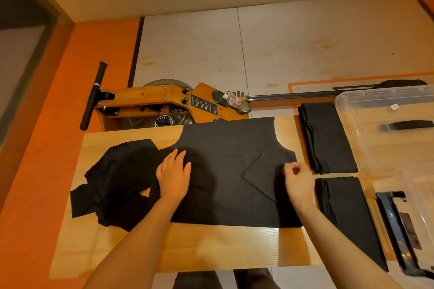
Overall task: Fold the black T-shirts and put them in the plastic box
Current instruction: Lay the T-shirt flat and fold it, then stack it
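While pinching T-shirt (225,171), right hand (298,180).

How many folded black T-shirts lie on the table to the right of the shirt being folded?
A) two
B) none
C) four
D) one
A: two folded T-shirts lie there, the far folded T-shirt and the near folded T-shirt, both on the table and not yet in the plastic box.

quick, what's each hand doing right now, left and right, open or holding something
Left hand: open, fingers straight, pressing flat on the spread black T-shirt.
Right hand: fingers curled, pinching the same T-shirt at its right edge.
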`<state>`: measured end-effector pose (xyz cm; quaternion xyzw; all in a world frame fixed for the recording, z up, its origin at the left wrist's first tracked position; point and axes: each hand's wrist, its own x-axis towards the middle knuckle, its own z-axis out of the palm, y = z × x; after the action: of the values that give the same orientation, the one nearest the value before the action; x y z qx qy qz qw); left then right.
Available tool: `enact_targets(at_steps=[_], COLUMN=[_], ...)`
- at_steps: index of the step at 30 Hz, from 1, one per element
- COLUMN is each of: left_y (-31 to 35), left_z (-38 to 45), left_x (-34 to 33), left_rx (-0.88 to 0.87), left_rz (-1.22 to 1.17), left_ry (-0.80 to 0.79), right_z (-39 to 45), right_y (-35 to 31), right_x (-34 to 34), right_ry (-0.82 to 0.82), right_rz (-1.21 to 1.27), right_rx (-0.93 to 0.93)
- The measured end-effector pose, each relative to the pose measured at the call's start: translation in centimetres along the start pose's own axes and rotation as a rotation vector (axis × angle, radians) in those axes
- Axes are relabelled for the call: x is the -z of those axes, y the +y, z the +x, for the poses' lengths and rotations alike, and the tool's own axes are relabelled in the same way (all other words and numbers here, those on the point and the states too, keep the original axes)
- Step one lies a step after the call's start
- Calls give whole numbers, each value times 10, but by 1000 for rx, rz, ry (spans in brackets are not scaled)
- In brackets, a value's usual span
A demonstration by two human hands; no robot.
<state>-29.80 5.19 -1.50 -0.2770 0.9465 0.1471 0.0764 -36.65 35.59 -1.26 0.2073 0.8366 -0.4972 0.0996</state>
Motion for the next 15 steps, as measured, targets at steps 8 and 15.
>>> enact_targets(at_steps=[8,15], left_y=[-24,-28], left_z=[12,9], left_x=[15,13], left_rx=[110,63], left_rz=[-42,-33], left_ry=[41,8], right_z=[-19,-24], right_y=[-18,-2], right_x=[-29,-37], right_ry=[-391,-354], right_rz=[-608,-556], right_rx=[397,368])
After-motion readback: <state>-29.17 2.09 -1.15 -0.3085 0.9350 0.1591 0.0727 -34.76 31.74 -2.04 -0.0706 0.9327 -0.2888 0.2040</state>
